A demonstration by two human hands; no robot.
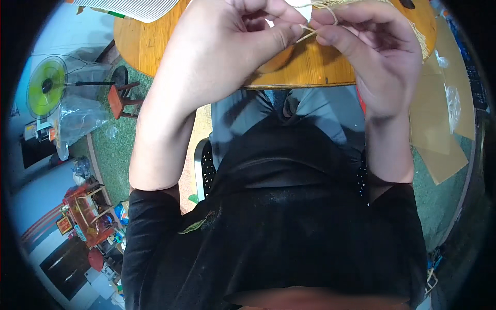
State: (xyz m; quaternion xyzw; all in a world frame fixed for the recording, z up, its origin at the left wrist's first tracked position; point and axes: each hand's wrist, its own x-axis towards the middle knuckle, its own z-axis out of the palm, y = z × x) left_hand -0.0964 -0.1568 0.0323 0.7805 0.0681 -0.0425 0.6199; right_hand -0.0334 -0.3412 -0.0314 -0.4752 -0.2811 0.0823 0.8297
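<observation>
1. Far left, a fan [47, 85] with green blades stands near clear plastic bags [77, 121].
2. Below it, a small red-and-yellow framed card [64, 225] bears marks too small to read, beside a red shelf [93, 213] crowded with small items.
3. Next comes a reddish-brown stool [121, 102] on the green floor [116, 155].
4. A white sheet with close parallel lines [139, 7] lies on the orange-brown wooden table [147, 46].
5. The left hand [230, 44] pinches a pale yellow cord [309, 35] between thumb and forefinger.
6. The cord is thin, held above the table's near edge between both hands; it crosses itself and curves into a small loop by the right fingers.
7. The right hand [380, 49] pinches it too, thumb against forefinger, other fingers curled.
8. Beyond, similar pale strands [421, 41] fringe the table's right side, near flattened brown cardboard [431, 116].
</observation>
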